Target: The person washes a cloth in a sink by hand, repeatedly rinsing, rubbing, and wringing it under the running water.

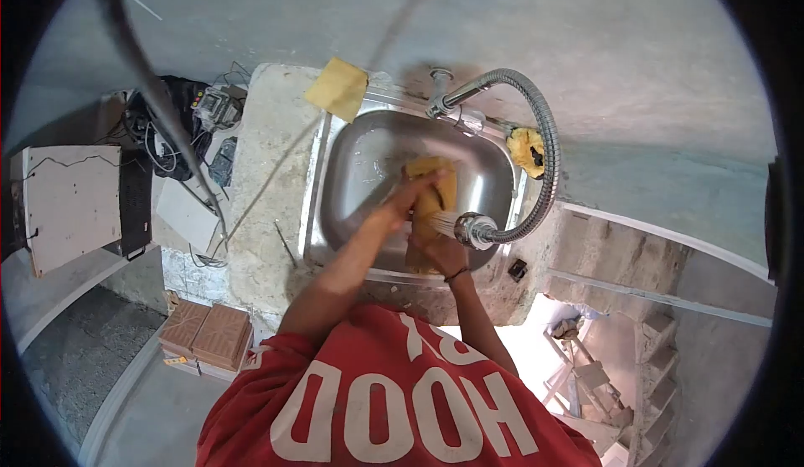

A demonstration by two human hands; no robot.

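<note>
My left hand [404, 200] is pressed against a wet yellow cloth [434, 190] over the steel sink [335, 157], its fingers lying across the cloth. Just below, nearer my body, my right hand [442, 253] grips the lower part of the same cloth. Water sprays onto the cloth and right hand from the spray head [476, 231] of a flexible metal faucet [548, 132]. Part of the cloth is hidden behind my fingers. A dark band circles my right wrist.
A square yellow cloth [337, 88] lies on the sink's back left corner. At the back right is a yellow sponge [526, 150]; a small black object [518, 270] sits front right. Cables and a device [219, 108] are left, above stacked brown tiles [205, 333].
</note>
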